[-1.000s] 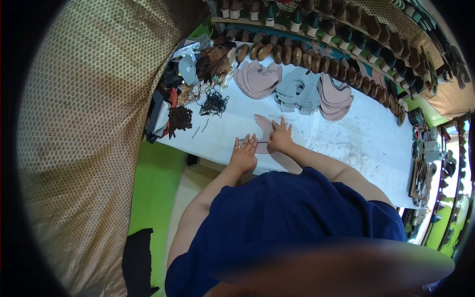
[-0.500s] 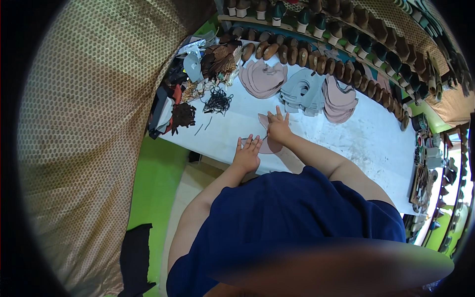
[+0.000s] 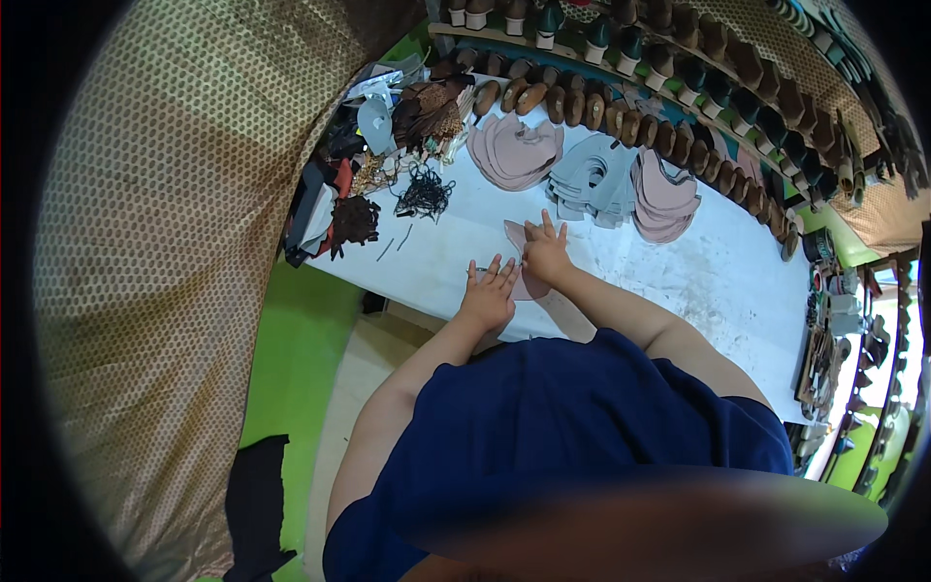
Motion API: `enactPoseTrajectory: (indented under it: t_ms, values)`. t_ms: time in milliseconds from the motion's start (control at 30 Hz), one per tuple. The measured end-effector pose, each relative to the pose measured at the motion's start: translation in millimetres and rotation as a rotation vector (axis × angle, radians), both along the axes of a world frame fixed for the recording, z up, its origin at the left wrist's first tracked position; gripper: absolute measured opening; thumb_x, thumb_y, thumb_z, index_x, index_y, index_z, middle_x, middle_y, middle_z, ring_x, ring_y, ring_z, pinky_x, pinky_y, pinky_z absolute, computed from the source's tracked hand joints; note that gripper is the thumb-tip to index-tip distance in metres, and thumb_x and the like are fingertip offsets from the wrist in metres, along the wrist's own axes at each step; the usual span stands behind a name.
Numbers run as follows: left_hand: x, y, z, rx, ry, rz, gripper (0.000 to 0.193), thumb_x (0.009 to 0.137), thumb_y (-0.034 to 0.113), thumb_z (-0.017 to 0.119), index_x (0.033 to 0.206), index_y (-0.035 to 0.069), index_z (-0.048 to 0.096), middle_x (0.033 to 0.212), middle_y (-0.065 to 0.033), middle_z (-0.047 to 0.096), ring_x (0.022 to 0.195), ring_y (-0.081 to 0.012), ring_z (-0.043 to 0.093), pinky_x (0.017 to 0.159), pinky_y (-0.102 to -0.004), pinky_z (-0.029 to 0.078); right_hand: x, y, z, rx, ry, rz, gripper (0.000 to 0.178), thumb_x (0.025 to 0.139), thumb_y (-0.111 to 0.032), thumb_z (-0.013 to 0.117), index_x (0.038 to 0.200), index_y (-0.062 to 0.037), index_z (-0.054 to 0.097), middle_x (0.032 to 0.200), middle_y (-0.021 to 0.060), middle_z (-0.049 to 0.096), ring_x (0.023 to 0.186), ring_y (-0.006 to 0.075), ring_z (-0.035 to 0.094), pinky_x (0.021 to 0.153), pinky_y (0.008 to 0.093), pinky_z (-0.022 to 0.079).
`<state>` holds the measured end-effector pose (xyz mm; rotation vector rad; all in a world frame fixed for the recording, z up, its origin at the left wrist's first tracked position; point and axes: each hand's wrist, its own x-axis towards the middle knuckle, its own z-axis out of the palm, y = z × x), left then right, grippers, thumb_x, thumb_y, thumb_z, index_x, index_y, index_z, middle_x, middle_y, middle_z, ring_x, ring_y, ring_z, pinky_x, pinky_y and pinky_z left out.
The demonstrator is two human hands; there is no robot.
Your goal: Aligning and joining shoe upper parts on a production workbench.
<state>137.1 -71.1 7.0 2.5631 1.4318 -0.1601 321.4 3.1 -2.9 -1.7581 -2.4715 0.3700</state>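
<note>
On the white table, near its front edge, lies a flat pink cut piece (image 3: pixel 529 288) with curved edges, partly covered by my hands. My right hand (image 3: pixel 546 255) rests on it with fingers spread and the fingertips toward the far side. My left hand (image 3: pixel 489 295) lies flat beside it, fingers stretched out and slightly apart, its fingertips at the left edge of the piece. Between the two hands runs a thin dark strip, mostly hidden under the left fingers. Two short thin grey strips (image 3: pixel 386 249) lie farther left, apart from my hands.
A tangle of black cords (image 3: pixel 424 191) and a dark brown bundle (image 3: pixel 356 222) lie at left. Stacked pink pieces (image 3: pixel 514 155) and grey pieces (image 3: pixel 593 175) sit beyond my hands. Brown shoe lasts (image 3: pixel 633 126) line the back; a patterned curtain (image 3: pixel 184 272) hangs left.
My left hand has slid slightly right, closer to the right hand, covering more of the dark strip. The right hand stays nearly in place. The view has shifted a little.
</note>
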Motion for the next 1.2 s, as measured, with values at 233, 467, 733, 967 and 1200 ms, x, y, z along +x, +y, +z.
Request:
enactPoseTrajectory:
  t_ms: [233, 467, 733, 967, 1200]
  values:
    - [2.9, 3.2, 9.8, -0.069, 0.042, 0.002, 0.073, 0.090, 0.031, 0.045, 0.157, 0.014, 0.024, 0.164, -0.0016, 0.021, 0.153, -0.0239, 0.008, 0.116, -0.0668, -0.003, -1.7, 4.0, -1.9, 0.397, 0.001, 0.246, 0.037, 0.086, -0.019, 0.061, 0.119, -0.0034, 0.068, 0.151, 0.0082, 0.043, 0.151, 0.0368, 0.014, 0.110, 0.0771, 0.011]
    - [4.3, 3.7, 16.7, -0.125, 0.079, -0.004, 0.073, 0.089, 0.028, 0.044, 0.158, 0.014, 0.022, 0.165, -0.0020, 0.017, 0.154, -0.0262, 0.006, 0.116, -0.0659, -0.004, -2.8, 8.6, 9.3, 0.325, -0.027, 0.275, 0.040, 0.086, -0.022, 0.061, 0.124, -0.0071, 0.066, 0.147, 0.0063, 0.047, 0.150, 0.0347, 0.017, 0.110, 0.0758, 0.013]
    - [-10.6, 2.8, -12.3, -0.046, -0.055, -0.047, 0.077, 0.086, 0.025, 0.046, 0.157, 0.008, 0.020, 0.164, -0.0088, 0.020, 0.152, -0.0284, 0.014, 0.119, -0.0621, 0.003, 13.2, -0.6, 4.5, 0.235, 0.009, 0.247, 0.031, 0.080, -0.026, 0.070, 0.106, -0.0104, 0.074, 0.143, 0.0033, 0.052, 0.148, 0.0342, 0.025, 0.112, 0.0708, 0.020]
    - [-38.2, 1.1, -6.8, 0.006, -0.141, 0.059, 0.086, 0.089, 0.037, 0.054, 0.157, 0.005, 0.013, 0.165, -0.0124, 0.015, 0.152, -0.0299, 0.013, 0.120, -0.0574, 0.007, 56.4, -51.0, 18.7, 0.147, 0.148, 0.371, 0.018, 0.082, -0.027, 0.071, 0.099, -0.0205, 0.074, 0.130, 0.0000, 0.061, 0.142, 0.0278, 0.037, 0.114, 0.0652, 0.020]
    - [-83.4, 10.5, -5.2, 0.020, -0.178, 0.397, 0.086, 0.092, 0.042, 0.053, 0.158, 0.006, 0.012, 0.166, -0.0128, 0.008, 0.153, -0.0327, 0.008, 0.120, -0.0567, 0.003, 65.2, -65.7, -8.1, 0.473, -0.020, 0.618, 0.019, 0.081, -0.023, 0.069, 0.097, -0.0140, 0.067, 0.114, -0.0003, 0.066, 0.131, 0.0215, 0.050, 0.114, 0.0618, 0.024]
